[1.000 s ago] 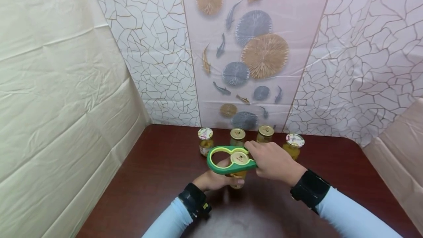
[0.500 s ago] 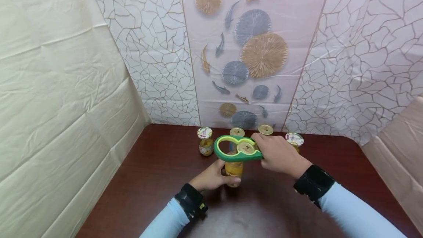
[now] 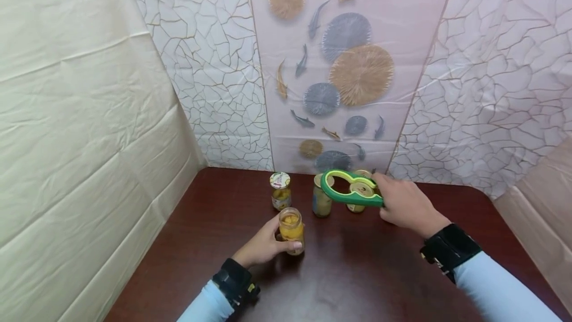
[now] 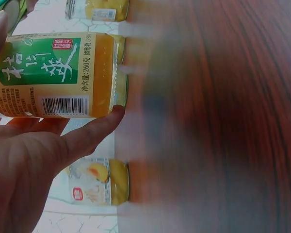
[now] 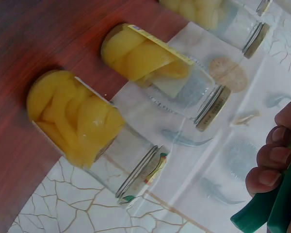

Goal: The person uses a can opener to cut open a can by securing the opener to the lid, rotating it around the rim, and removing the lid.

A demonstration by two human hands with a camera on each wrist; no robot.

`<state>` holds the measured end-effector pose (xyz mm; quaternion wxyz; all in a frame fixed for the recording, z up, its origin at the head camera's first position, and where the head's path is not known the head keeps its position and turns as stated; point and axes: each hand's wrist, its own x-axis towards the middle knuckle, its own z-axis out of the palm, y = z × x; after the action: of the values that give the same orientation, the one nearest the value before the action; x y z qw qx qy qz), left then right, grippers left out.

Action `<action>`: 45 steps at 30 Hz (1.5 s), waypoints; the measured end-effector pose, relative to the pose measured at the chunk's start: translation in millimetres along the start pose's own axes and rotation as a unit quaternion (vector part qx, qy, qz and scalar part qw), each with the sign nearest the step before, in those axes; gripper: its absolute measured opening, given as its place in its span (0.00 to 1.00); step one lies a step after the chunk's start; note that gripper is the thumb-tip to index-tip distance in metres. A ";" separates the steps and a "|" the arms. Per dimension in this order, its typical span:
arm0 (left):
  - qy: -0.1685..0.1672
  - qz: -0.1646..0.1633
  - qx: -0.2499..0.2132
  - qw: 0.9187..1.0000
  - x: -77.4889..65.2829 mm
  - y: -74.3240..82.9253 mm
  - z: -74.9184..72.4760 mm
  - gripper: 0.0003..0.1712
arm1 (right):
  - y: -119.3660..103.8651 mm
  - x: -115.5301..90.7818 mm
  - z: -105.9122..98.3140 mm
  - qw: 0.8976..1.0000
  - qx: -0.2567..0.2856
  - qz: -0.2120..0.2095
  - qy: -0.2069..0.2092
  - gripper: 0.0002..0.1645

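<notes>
My left hand [image 3: 262, 246] grips a lidless glass jar [image 3: 291, 232] of orange fruit, upright with its mouth uncovered. In the left wrist view, the jar's green-and-tan label [image 4: 39, 63] faces the camera and a finger reaches along its base. My right hand [image 3: 408, 205] holds a green jar opener [image 3: 341, 197] by its handles, raised to the right. A gold lid [image 3: 361, 190] sits in the opener's smaller ring. The right wrist view shows curled fingers [image 5: 271, 162] around the green handles [image 5: 262, 211].
Along the table's back stand a white-lidded jar [image 3: 281, 195], a gold-lidded jar [image 3: 321, 202] and another jar [image 3: 356, 208] partly behind the opener. A jar of yellow fruit [image 5: 77, 116] shows in the right wrist view. Dark red table [image 3: 357, 272]; patterned cloth [image 3: 223, 88] hangs behind.
The opener has lifted off the jar with the gold lid in it, moving right and up with my right hand. My left hand has moved the uncovered jar left.
</notes>
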<state>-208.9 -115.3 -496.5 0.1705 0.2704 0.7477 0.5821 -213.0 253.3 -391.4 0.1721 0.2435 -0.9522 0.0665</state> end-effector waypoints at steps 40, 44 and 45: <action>0.309 -0.128 0.035 0.942 47.6 -56.8 -126.6 0.39 | 16.1 -45.6 6.3 0.999 -0.006 0.051 -0.001 0.34; 0.308 -0.134 0.036 0.941 45.8 -56.8 -127.7 0.39 | 13.8 -44.9 10.4 0.999 -0.004 0.050 -0.004 0.32; 0.308 -0.136 0.039 0.941 45.2 -56.8 -127.6 0.40 | 13.5 -44.9 11.2 0.999 -0.002 0.051 -0.005 0.32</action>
<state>-329.2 -197.3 -514.7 -0.0016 -0.0200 0.8152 0.5788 -185.9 282.5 -418.6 0.1643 0.1944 -0.9644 0.0720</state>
